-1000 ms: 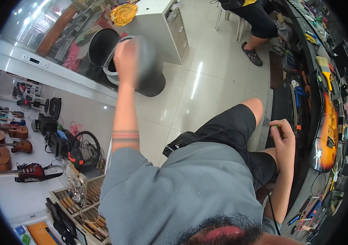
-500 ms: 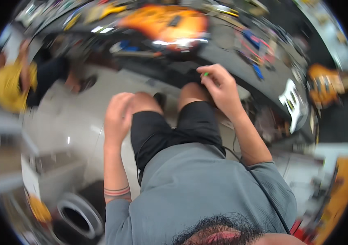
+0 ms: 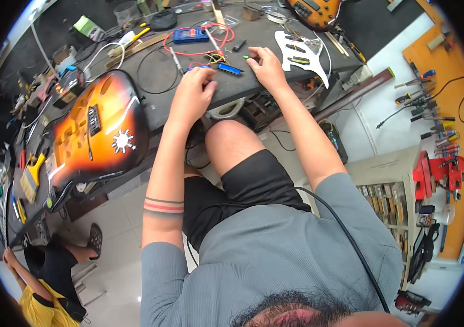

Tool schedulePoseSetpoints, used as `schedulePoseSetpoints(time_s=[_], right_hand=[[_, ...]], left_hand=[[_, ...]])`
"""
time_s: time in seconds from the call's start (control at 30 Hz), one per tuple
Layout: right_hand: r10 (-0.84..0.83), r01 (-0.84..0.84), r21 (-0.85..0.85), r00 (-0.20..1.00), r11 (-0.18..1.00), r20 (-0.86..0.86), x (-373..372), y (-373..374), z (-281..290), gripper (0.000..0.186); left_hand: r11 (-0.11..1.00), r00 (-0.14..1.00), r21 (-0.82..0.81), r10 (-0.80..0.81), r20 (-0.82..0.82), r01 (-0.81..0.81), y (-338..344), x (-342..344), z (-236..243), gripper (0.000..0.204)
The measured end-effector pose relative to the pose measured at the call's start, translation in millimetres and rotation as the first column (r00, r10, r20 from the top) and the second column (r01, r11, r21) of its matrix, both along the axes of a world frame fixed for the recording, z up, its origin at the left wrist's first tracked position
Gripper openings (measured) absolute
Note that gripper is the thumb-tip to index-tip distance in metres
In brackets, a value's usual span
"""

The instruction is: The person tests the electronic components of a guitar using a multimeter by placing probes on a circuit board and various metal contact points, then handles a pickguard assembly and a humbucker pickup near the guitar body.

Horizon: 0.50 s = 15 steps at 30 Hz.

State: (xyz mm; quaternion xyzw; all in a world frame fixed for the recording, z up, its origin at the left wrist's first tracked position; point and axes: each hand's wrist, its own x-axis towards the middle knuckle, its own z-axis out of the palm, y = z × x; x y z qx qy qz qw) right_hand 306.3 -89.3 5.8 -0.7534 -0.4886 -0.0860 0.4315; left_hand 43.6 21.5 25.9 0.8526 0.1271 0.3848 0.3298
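Observation:
My left hand (image 3: 192, 94) hovers at the bench's front edge, fingers loosely bent and the thumb apart, with nothing visible in its grasp. Just beyond its fingertips are a blue piece, partly hidden, and a dark bar-shaped part with blue sides (image 3: 230, 69) and thin coloured wires. My right hand (image 3: 268, 70) pinches a small green piece (image 3: 246, 56) between thumb and fingers, too small to identify. To its right lies a white guitar pickguard (image 3: 297, 54) with dark pickups. Behind the wires sits a blue multimeter (image 3: 190, 35) with red leads and probes (image 3: 177, 61).
A sunburst electric guitar body (image 3: 101, 122) lies on the bench at left, near a yellow-handled brush (image 3: 34, 174). Another sunburst guitar (image 3: 314, 12) is at the back right. Tools hang on an orange board (image 3: 433, 60) by a red vise (image 3: 439, 173). Someone in a yellow shirt (image 3: 44, 305) is at lower left.
My view has swung right along the bench, so the guitar body now appears farther left. Both hands have moved up to the bench edge. The green piece stays in my right hand.

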Motion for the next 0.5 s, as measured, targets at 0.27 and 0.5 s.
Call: schedulePoseSetpoints(time_s=[0.27, 0.5], right_hand=[[-0.040, 0.039, -0.121, 0.999, 0.992, -0.008, 1, -1, 13, 0.029], [-0.077, 0.082, -0.153, 0.996, 0.985, 0.040, 15, 28, 14, 0.017]], left_hand=[[0.970, 1.000, -0.244, -0.013, -0.023, 0.007, 0, -1, 4, 0.024], [0.985, 0.999, -0.165, 0.047, -0.015, -0.049, -1, -7, -1, 0.021]])
